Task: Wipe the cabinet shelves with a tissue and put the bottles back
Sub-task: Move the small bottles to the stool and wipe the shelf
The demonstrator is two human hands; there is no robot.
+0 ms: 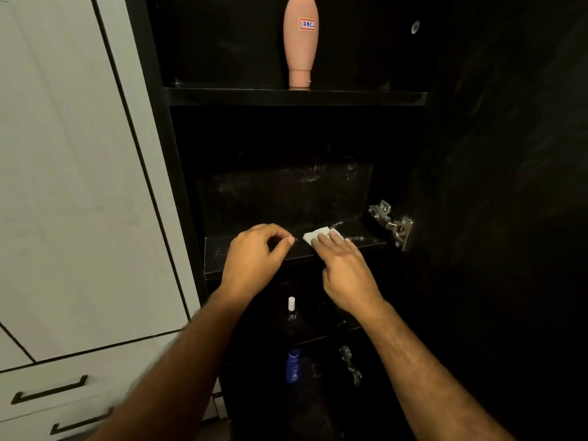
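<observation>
The right hand [345, 272] presses flat, straight fingers [331, 241] onto the soft, flimsy folded white tissue [316, 234] on the dusty black shelf [248, 249]; left hand [254, 256] hovers loosely curled, empty.

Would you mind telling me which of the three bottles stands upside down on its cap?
The tall pink bottle on the top shelf; the white-capped bottle and blue bottle sit lower, caps up.
</observation>
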